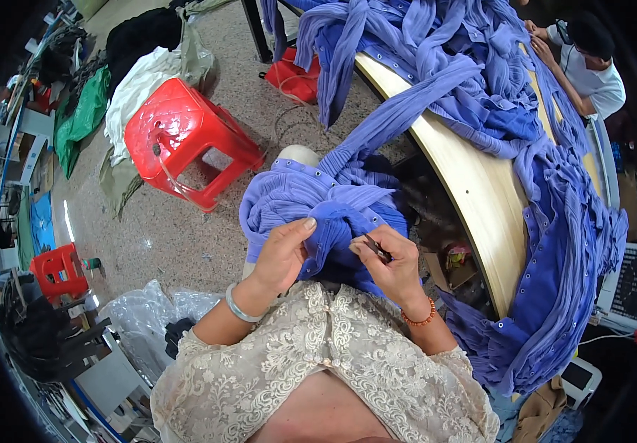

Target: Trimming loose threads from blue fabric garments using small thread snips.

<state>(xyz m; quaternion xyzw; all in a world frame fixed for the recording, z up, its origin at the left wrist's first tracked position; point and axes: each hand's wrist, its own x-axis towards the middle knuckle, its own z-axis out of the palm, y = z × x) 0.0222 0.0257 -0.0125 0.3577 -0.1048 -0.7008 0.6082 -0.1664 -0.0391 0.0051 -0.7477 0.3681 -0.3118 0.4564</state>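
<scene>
A pleated blue-purple garment with metal eyelets or snaps along its edge lies bunched over my lap. My left hand pinches the edge of its cloth between thumb and fingers. Close beside it, my right hand is closed around a small dark tool, perhaps thread snips; most of it is hidden in the fingers. The tool is just right of the held cloth edge; I cannot tell whether they touch. One long strip of the garment stretches up to the pile of similar purple garments on the table.
The curved wooden table stands to my right, with a person at its far side. A red plastic stool is on the speckled floor at left. Clear plastic sheeting lies lower left; a cardboard box sits under the table.
</scene>
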